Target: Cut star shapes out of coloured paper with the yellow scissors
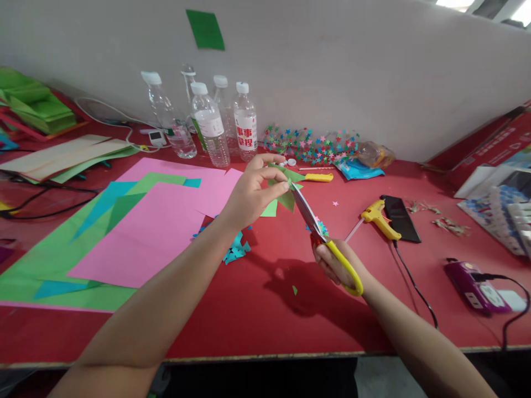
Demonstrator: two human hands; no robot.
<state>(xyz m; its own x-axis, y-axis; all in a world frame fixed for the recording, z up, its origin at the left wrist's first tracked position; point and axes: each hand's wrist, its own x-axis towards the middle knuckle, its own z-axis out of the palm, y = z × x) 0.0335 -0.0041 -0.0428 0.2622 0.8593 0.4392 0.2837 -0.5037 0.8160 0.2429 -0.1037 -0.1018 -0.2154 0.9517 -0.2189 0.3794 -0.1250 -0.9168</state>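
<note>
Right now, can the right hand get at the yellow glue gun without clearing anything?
Probably yes. The glue gun lies on open red table, just beyond the right hand, nothing between them. But that hand is gripping the scissors, so it isn't free.

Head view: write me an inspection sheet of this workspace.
Surface: red table, paper-strewn.
Job's things: green paper piece pinched in left hand; yellow-handled scissors in right hand, blades at the paper.
Clutter: pink sheets, water bottles, glue gun, black phone, coloured stars, teal scraps.
Grippers: both hands gripping.
Cables: black cable from glue gun; white cable.
Surroundings: grey wall, green note.
</note>
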